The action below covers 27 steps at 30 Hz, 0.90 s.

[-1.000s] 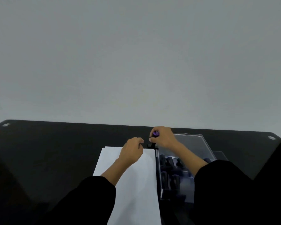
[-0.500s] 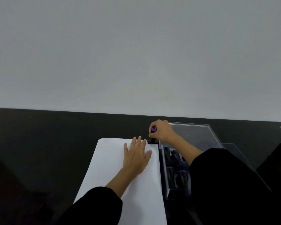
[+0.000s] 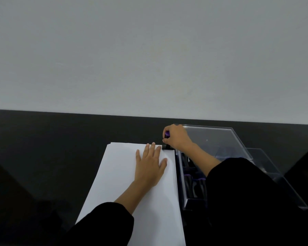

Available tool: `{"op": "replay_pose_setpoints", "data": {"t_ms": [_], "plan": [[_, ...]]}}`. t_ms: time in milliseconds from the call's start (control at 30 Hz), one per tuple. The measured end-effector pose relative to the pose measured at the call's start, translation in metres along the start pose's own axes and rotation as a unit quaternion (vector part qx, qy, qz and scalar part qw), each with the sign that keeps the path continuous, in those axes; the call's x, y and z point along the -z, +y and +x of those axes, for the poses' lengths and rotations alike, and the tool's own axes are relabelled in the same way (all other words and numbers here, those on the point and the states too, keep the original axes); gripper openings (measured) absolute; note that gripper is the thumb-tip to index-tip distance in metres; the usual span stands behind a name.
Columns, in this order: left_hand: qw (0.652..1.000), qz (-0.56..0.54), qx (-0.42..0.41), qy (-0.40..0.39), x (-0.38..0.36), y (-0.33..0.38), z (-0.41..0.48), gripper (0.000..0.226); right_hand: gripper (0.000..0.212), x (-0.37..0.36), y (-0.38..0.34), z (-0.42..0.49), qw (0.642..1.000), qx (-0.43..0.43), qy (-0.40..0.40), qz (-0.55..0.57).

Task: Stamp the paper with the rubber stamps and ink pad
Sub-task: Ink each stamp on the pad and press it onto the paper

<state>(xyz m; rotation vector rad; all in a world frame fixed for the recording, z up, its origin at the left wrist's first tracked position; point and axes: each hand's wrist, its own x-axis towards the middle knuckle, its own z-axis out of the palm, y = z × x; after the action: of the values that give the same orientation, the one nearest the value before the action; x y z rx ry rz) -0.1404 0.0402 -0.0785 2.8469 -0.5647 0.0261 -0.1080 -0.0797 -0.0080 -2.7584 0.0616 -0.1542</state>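
One left hand [image 3: 150,167] presses smooth paper [image 3: 124,183]; right hand [image 3: 176,137] grips purple stamp [image 3: 167,134].

Single head-worn wide-angle cam, facing forward and tilted down. Upper half is wall [image 3: 149,50]; lower is black tabletop [image 3: 43,157], seen from close. The paper [image 3: 123,174] sits low centre, and sleeves [image 3: 100,226] enter from the bottom edge.

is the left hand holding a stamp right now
No, the left hand lies flat with straight fingers on the white paper, while the right hand grips the purple-topped stamp.
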Motion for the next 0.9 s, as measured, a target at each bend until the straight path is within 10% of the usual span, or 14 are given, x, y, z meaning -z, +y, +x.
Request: {"op": "replay_pose_setpoints", "data": {"t_ms": [900], "plan": [[1.000,-0.001,0.002,0.006,0.0002,0.0008,-0.0010,0.058,0.018,-0.0073,-0.0093,-0.0055,0.999,-0.038,0.004,-0.014]]}}
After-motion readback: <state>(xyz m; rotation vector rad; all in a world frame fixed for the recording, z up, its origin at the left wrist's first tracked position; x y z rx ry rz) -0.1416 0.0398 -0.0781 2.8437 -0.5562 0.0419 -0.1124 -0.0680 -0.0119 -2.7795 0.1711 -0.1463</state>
